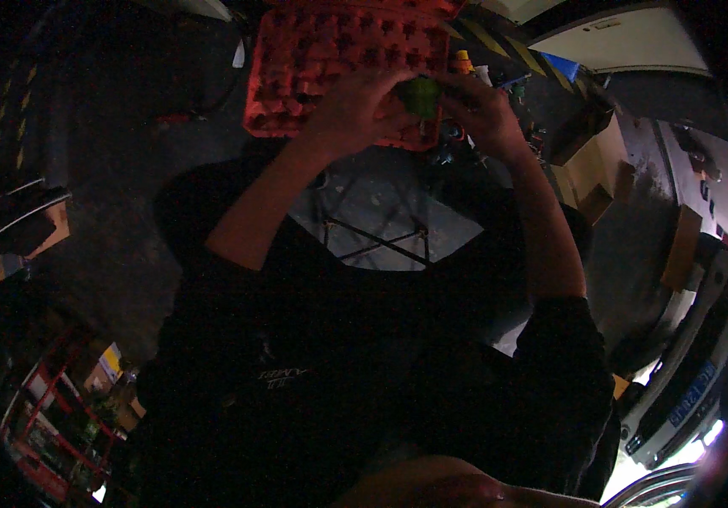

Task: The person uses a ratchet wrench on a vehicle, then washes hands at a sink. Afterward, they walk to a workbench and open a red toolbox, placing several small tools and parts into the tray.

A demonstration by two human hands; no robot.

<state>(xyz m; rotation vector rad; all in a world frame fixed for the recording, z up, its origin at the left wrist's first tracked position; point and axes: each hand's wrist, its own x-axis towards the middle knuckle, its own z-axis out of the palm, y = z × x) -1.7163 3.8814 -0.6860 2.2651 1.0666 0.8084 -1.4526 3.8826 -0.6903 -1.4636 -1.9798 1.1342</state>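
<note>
Both my hands are raised over the near right part of a red case with moulded recesses. Between them is a small green object, too dark to name its kind. My left hand is closed on its left side, the fingers curled along it. From the other side, the bent fingers of my right hand reach to the object's right edge. Dim light and the fingers themselves hide how firmly the right hand touches it.
Small orange and white items lie right of the case. Cardboard boxes stand at the right, a vehicle bumper lower down. Thin crossed bars show between my legs. A red rack is at lower left.
</note>
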